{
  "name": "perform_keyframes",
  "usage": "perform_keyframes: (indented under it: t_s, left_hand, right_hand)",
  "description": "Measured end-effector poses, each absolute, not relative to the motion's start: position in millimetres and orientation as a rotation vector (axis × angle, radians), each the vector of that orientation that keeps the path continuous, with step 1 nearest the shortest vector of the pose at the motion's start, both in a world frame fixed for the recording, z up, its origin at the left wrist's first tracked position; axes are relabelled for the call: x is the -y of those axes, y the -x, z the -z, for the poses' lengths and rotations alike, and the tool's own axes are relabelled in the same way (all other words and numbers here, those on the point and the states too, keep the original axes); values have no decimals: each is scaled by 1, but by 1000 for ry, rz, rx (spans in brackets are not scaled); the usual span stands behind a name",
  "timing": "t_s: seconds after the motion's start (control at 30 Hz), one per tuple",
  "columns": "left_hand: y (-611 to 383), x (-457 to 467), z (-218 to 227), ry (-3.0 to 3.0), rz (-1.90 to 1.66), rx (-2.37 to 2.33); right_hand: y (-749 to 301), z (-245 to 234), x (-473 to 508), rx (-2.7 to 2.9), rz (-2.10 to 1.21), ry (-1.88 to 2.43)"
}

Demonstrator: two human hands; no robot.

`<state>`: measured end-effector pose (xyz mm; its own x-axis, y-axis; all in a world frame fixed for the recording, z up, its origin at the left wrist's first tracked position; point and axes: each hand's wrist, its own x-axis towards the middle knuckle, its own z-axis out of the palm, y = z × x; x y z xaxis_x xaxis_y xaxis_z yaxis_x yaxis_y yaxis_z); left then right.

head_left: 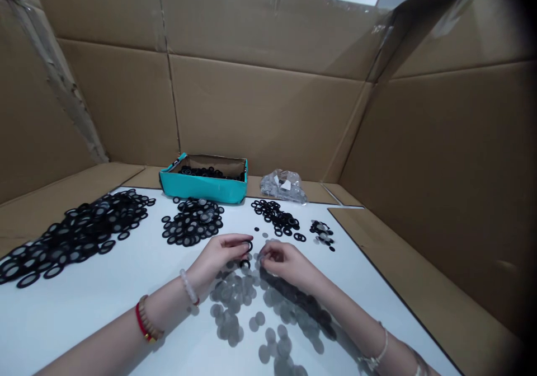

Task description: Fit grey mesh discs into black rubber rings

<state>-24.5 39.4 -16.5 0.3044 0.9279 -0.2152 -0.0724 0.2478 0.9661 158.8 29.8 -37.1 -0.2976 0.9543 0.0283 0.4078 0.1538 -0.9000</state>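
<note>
A teal-sided cardboard box (203, 188) contains black rings (205, 172); the left hand (222, 254) pinches one thin ring (250, 246) near flat grey discs (235, 292); a crinkled clear plastic bag (284, 187), greyish inside, lies beyond the right hand (289, 261), fingers bunched, their grip unclear.

The rings (250, 247) are black, the discs (234, 293) translucent grey, the box (201, 188) turquoise outside and brown inside, the tabletop (138, 275) white with a dark edge, the cardboard walls (260, 107) brown.
</note>
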Motion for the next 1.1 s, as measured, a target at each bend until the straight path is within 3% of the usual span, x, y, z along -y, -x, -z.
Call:
perform_keyframes:
  t_s: [0.17,0.63,1.1]
  left_hand:
    - [26,-41,14,-1173,-891,-967]
    - [22,-36,14,-1245,-953,-896]
    - [21,-36,14,-1385,-995,-966]
  right_hand:
    - [-157,32,-25,1946,-841,1310]
    - [-150,25,-26,1597,-1228,1123]
    - [-147,23,-24,1535,-1233,1114]
